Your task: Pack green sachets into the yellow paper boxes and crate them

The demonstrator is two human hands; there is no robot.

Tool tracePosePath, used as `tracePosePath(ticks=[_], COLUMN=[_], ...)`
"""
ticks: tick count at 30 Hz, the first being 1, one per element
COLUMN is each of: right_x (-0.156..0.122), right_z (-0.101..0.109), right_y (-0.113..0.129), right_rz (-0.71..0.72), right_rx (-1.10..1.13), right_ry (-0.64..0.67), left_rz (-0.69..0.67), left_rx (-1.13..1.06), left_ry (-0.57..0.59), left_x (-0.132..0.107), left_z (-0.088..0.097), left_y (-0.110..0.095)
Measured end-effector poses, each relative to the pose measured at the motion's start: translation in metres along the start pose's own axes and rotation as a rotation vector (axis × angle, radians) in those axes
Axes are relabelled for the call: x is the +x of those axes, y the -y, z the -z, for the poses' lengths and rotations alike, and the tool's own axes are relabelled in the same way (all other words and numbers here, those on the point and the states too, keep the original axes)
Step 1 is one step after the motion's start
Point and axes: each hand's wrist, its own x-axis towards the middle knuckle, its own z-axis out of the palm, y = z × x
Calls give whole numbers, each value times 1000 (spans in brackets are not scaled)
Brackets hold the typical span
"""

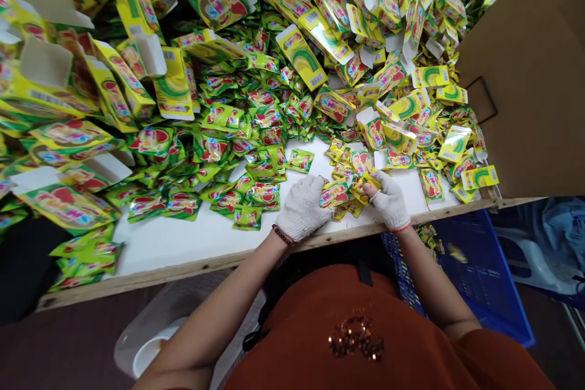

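Note:
Both my hands wear white knitted gloves at the table's front edge. My left hand (304, 208) is closed on the left end of a small yellow-green candy box (335, 193) with a watermelon print. Opposite it, my right hand (388, 200) has thumb and fingers pinched on a yellow candy packet (360, 189) at the box's right end. Small yellow candy packets (342, 170) lie beneath and behind the box. A single green candy packet (301, 160) rests just beyond my left hand. Some fingertips are hidden.
Green candy packets (269, 116) and yellow boxes (301, 56), many with raised flaps, heap over the white table (159, 241). A brown carton (530, 85) stands at right. Below are a blue crate (498, 292) holding yellow packets and a translucent bin (132, 329).

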Motion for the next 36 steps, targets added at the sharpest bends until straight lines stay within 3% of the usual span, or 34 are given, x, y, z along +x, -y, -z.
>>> tracePosePath(ticks=[6,11,16,18,24,31,36], right_x=[0,-3,-6,-7,-7,4,5], right_z=[5,12,13,12,11,16,9], right_y=[-2,10,15,16,24,40,41], right_rz=[-54,-41,-59,-73,-56,-14,-20], right_rx=[-1,-69,-51,-39,-141,-312,-338], right_ry=[-22,82,-63,-66,145,433,395], left_rz=[-134,-144,-173,-177,-183,-272,-305], left_rx=[-79,-122,-78,-43,-51,-77,-22], left_ry=[35,46,59,28,-44,33,92], left_x=[2,1,2,2,-2,-3,-2], left_z=[8,17,24,26,26,25,27], left_y=[7,6,5,3,-1,0,-2])
